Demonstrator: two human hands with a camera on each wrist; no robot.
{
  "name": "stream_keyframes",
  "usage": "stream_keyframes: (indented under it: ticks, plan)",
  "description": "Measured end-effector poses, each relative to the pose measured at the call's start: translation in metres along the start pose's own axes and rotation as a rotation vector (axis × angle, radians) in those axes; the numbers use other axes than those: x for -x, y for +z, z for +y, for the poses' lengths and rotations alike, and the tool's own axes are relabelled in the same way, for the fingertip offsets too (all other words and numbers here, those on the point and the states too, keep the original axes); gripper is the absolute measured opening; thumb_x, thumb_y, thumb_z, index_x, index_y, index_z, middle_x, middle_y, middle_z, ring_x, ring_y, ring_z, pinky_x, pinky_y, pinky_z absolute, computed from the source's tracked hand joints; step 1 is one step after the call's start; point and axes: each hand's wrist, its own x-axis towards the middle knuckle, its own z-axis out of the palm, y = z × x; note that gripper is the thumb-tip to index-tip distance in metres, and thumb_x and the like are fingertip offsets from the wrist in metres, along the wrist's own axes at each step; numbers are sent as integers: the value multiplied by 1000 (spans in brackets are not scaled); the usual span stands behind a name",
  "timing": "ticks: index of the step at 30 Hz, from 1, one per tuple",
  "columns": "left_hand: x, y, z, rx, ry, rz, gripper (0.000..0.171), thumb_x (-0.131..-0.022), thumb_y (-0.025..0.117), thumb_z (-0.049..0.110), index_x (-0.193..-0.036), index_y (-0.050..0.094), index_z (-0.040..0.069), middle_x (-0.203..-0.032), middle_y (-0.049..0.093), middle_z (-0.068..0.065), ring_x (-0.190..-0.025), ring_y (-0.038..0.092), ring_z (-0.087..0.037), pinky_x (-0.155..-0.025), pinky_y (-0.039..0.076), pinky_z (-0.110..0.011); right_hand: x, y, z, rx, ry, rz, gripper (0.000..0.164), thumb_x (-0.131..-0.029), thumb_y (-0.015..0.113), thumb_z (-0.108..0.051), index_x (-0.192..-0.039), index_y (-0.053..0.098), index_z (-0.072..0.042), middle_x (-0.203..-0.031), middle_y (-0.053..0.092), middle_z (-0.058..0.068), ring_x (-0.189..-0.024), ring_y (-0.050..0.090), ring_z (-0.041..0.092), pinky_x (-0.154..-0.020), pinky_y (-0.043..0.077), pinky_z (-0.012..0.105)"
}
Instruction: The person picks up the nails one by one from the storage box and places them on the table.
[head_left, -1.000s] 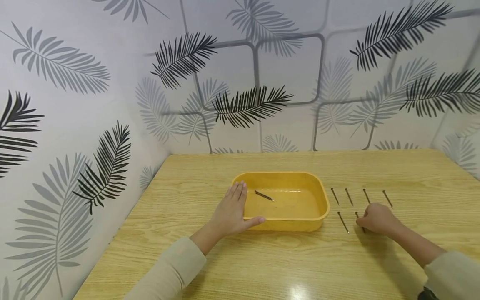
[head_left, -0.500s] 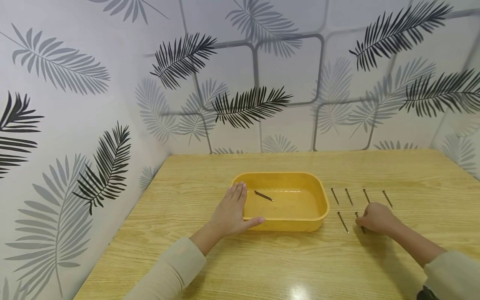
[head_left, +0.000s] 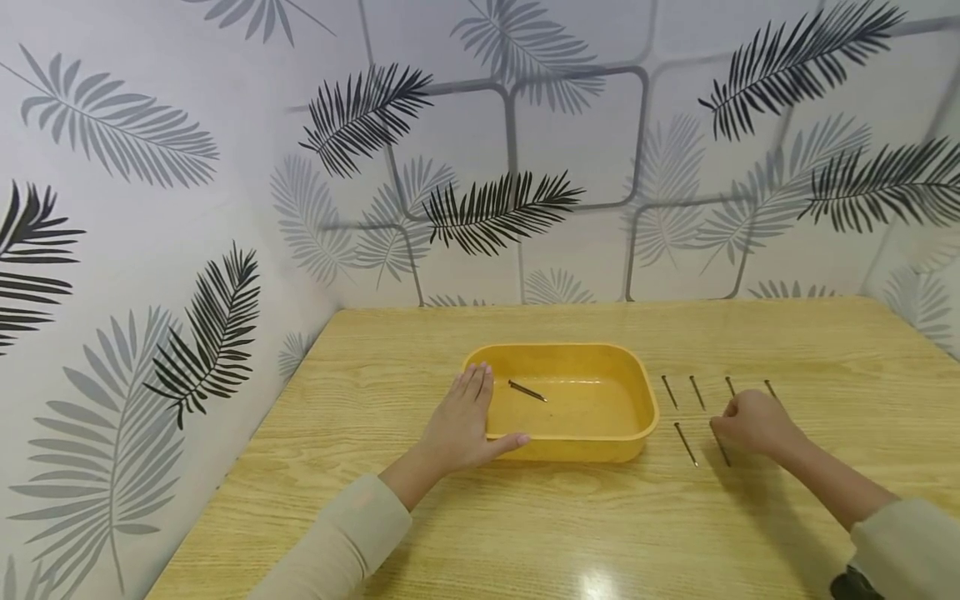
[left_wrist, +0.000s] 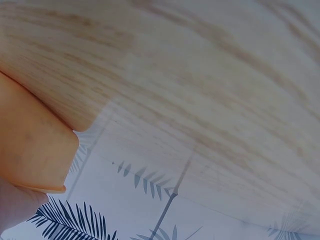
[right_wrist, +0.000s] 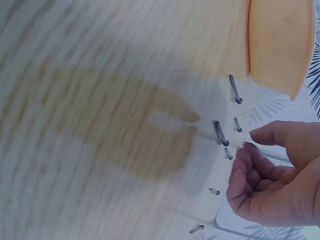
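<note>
My left hand (head_left: 459,425) rests on the left end of a yellow plastic tray (head_left: 577,450), fingers straight over the rim and thumb along its front edge. The tray also shows in the left wrist view, with part of that hand at the corner. Dark nails (head_left: 528,391) lie close together inside; I cannot tell how many. To the right, my right hand (head_left: 757,423) hovers by the head of a front-row nail (head_left: 722,447). In the right wrist view its thumb and forefinger stand slightly apart, and the nail (right_wrist: 221,134) lies on the table beyond them, ungripped.
More nails stretch in a back row behind my right hand, partly hidden by it, such as the leftmost one (head_left: 670,392). Another front-row nail (head_left: 686,444) lies nearer the tray. The wooden table (head_left: 525,525) meets a leaf-patterned wall (head_left: 465,275) at the back.
My right hand has risen slightly away from the table, fingers coming off the front-row nail, which now shows along most of its length. The left hand and tray have stayed in place.
</note>
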Motion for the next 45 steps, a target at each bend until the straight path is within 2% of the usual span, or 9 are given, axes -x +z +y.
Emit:
stream_keyframes:
  ticks: [8, 11, 16, 25, 31, 36, 45]
  plan:
    - [0, -1, -2, -1, 4, -2, 117, -75, 7, 85, -144, 18, -9, -152, 18, -23, -143, 14, -35, -117, 16, -42, -7, -2, -14, -46, -12, 108, 24, -86, 54, -11, -63, 52, -3, -53, 46, -1, -49, 37, 12, -50, 35, 26]
    - [0, -1, -2, -5, 1, -3, 120, -72, 2, 86, -144, 18, -9, -152, 18, -23, -143, 14, -35, -117, 16, -42, -9, -3, -21, -59, -20, 139, 19, -87, 53, -12, -75, 59, 2, -60, 54, 3, -52, 42, 13, -50, 38, 27]
    - [0, -2, -1, -10, -2, -1, 126, -67, -6, 87, -144, 17, -10, -152, 18, -24, -143, 14, -35, -117, 15, -43, -16, -5, -35, -102, -51, 179, 17, -87, 53, -10, -81, 60, 4, -67, 59, 9, -55, 46, 14, -53, 41, 28]
    - [0, -4, -1, -4, 5, -6, 120, -73, 2, 86, -144, 17, -10, -152, 18, -24, -143, 14, -35, -117, 15, -42, -30, -2, -63, -138, -99, 233, 14, -87, 56, -9, -84, 62, 3, -74, 61, 13, -62, 51, 16, -58, 45, 30]
    - [0, -3, -1, -12, 0, -12, 121, -72, 1, 86, -144, 18, -9, -152, 18, -23, -143, 15, -35, -117, 15, -41, -39, 4, -83, -204, -139, 223, 13, -86, 57, -7, -85, 61, 5, -76, 61, 15, -64, 51, 17, -58, 44, 28]
    - [-1, -2, -2, -7, -4, -17, 117, -76, 7, 85, -144, 17, -9, -153, 17, -23, -143, 14, -34, -117, 15, -41, -47, 14, -99, -225, -190, 194, 11, -86, 56, -6, -82, 61, 3, -74, 61, 13, -61, 49, 15, -57, 43, 27]
    - [-1, 1, -2, 5, -10, -15, 123, -69, -1, 87, -144, 17, -9, -153, 17, -23, -143, 14, -34, -118, 15, -41, -62, 39, -125, -206, -257, 145, 11, -84, 58, -6, -79, 63, 2, -71, 61, 10, -58, 49, 14, -57, 44, 28]
